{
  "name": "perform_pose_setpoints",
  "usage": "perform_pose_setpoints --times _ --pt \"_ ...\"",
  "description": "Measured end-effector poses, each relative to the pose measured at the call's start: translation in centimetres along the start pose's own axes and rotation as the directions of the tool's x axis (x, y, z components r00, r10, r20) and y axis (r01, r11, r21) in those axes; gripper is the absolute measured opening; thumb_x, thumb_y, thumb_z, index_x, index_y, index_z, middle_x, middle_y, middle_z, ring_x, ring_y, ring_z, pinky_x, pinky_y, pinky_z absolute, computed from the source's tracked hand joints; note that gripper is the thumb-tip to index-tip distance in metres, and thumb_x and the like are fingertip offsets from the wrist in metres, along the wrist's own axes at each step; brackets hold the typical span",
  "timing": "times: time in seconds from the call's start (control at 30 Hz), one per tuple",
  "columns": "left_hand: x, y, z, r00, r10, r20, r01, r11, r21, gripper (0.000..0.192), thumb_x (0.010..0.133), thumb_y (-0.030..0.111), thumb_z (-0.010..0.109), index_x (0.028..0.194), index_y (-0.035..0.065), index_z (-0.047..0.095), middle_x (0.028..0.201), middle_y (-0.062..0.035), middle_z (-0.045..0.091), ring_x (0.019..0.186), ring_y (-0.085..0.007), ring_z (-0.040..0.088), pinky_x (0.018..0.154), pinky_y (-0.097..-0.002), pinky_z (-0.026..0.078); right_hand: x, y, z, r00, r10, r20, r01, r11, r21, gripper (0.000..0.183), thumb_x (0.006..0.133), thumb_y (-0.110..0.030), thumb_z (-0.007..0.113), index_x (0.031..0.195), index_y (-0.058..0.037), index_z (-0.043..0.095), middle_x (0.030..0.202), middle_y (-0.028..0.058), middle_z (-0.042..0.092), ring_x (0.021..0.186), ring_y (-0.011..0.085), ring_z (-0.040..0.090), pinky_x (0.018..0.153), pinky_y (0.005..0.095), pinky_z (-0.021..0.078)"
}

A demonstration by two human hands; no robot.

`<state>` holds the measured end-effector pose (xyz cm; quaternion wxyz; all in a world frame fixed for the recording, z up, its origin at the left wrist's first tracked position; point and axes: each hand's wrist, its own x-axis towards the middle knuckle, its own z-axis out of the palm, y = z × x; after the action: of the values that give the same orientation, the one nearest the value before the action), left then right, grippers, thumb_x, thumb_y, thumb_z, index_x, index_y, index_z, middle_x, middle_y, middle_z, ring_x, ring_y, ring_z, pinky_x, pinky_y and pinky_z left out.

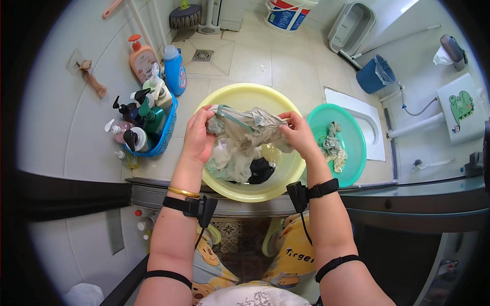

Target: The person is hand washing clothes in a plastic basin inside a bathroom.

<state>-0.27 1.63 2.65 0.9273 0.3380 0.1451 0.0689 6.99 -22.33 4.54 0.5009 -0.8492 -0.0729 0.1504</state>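
Both hands hold a wet, greyish cloth garment point(249, 124) with a green trim band, stretched between them over a pale yellow plastic basin point(249, 91). My left hand point(199, 134) grips its left end, fingers curled over the top. At its right end, my right hand point(296, 132) pinches the fabric between thumb and fingers. Below the garment, soaked whitish cloth point(233, 168) and a black cloth item point(261, 170) lie in shallow water in the basin. The garment's lower folds hang down and partly hide what lies beneath.
Right of the basin, a green basin point(354, 153) holds wrung cloths point(333, 147), beside a squat toilet point(369, 126). A blue basket point(168, 132) of pump bottles and a blue detergent bottle point(175, 70) stand left. Farther off are a floor drain point(203, 55), a blue bin point(373, 78) and a white bucket point(285, 17).
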Motion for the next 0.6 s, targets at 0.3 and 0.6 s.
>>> perform_pose_setpoints --times 0.3,0.6 --pt "0.5 -0.7 -1.4 0.994 -0.088 -0.071 0.091 0.995 0.044 0.031 0.087 0.013 0.046 0.115 -0.0006 0.049 0.102 -0.0079 0.058 0.094 -0.0176 0.056 0.085 -0.0327 0.045 0.2 3.7 3.6 0.957 -0.257 -0.133 0.227 0.952 -0.206 0.019 0.082 -0.017 0.063 0.091 -0.0013 0.058 0.087 0.0084 0.060 0.075 0.0143 0.056 0.070 0.0275 0.0468" --pt "0.0 -0.4 -1.3 0.992 -0.123 -0.003 0.123 0.991 -0.061 0.026 0.081 0.015 0.046 0.101 0.0011 0.055 0.096 -0.0078 0.059 0.091 -0.0208 0.056 0.087 -0.0347 0.044 1.1 3.4 8.3 0.994 -0.097 -0.039 0.087 0.976 -0.201 0.031 0.074 -0.031 0.066 0.082 -0.0026 0.056 0.075 0.0107 0.057 0.070 0.0237 0.057 0.066 0.0351 0.0466"
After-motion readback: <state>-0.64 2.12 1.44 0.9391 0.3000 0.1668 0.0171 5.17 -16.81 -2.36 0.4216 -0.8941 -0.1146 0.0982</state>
